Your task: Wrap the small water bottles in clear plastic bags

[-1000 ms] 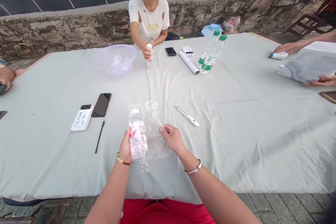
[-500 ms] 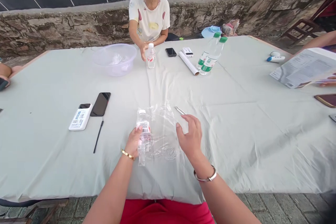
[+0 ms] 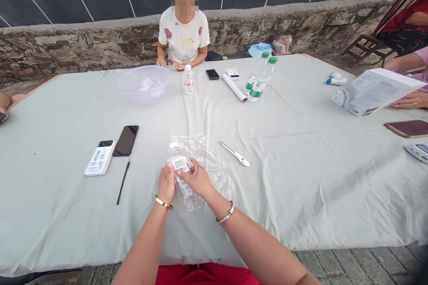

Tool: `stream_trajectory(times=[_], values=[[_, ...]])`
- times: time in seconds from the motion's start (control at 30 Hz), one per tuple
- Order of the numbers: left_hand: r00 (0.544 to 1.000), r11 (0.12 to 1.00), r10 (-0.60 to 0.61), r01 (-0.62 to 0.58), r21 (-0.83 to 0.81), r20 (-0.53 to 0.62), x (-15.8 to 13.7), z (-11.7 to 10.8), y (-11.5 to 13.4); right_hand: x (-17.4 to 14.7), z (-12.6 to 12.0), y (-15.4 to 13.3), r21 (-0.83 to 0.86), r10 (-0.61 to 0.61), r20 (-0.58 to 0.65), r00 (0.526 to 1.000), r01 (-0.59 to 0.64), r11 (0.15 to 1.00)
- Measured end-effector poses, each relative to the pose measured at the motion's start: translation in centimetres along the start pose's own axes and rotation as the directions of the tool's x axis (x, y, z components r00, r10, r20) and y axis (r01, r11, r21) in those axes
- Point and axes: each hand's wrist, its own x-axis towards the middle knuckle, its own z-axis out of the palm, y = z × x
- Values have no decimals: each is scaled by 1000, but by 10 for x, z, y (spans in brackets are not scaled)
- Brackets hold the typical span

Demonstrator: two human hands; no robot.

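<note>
A small clear plastic bottle with a white cap and a barcode label lies on the cloth-covered table in front of me, cap pointing away. My left hand grips its left side, thumb beside the label. From the right, my right hand holds it too, with the thumb across the label and the fingers at the far side. Under and around the bottle spreads a crumpled clear plastic bag. To the right of the bag lies a white utility knife, touched by neither hand.
Left of my hands are a black phone and a white power bank. Farther back stand a purple basin, another small bottle and two green-capped bottles. A person sits opposite; another holds a white box.
My right hand has moved left from beside the knife onto the bottle. The person opposite has let go of the other small bottle and drawn the hands back.
</note>
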Motion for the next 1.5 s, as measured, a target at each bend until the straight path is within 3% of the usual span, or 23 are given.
stream_trajectory(times=[0.1, 0.2, 0.33, 0.5, 0.67, 0.8, 0.87, 0.97, 1.03, 1.1, 1.17, 1.23, 1.3, 1.4, 1.47, 1.5], values=[[989, 976, 117, -98, 193, -89, -2, -4, 1, -2, 2, -2, -100, -63, -64, 996, 56, 993], [997, 961, 59, -45, 272, -42, -2, -9, -1, -4, 6, 5, -66, -53, -130, 990, 45, 997], [999, 979, 3, 6, 204, -41, 5, -22, -1, -3, 7, 15, 193, -49, -82, 995, 64, 979], [995, 975, -55, 72, 210, -89, 15, -43, 5, 1, -5, 25, 602, 25, -8, 1000, -16, 798], [996, 989, -6, 18, 145, -84, 12, -46, 12, -2, -17, 30, 659, 51, 51, 997, -72, 749], [991, 976, 134, -127, 179, -27, 8, -53, 19, -8, -34, 29, 635, -81, 91, 993, 5, 773], [989, 943, 145, -134, 304, -15, 8, -63, 23, -4, -47, 27, 600, -145, 26, 989, 100, 793], [990, 851, 133, -89, 517, -49, 7, -79, 28, 16, -68, 24, 427, -121, -234, 965, 213, 879], [988, 798, 150, -94, 595, -45, 5, -84, 32, 37, -80, 22, 222, -82, -426, 901, 193, 956], [984, 752, 177, -122, 648, -20, 1, -84, 35, 59, -88, 22, 35, -85, -540, 838, 123, 992], [977, 677, 213, -142, 722, -7, -1, -80, 37, 76, -92, 23, -86, -118, -564, 817, 84, 993], [973, 532, 229, -150, 834, 28, -1, -78, 39, 87, -94, 25, -151, -143, -557, 818, 70, 986], [982, 318, 168, -139, 938, 89, 4, -79, 41, 91, -96, 28, -191, -161, -545, 823, 64, 979], [989, -52, -48, -144, 988, 141, 12, -84, 49, 82, -99, 32, -248, -197, -522, 830, 73, 966], [982, -237, -129, -168, 957, 140, 13, -83, 55, 66, -97, 30, -262, -236, -566, 790, 99, 960], [982, -296, -110, -180, 938, 153, 11, -81, 59, 56, -94, 26, -260, -265, -592, 761, 131, 957]])
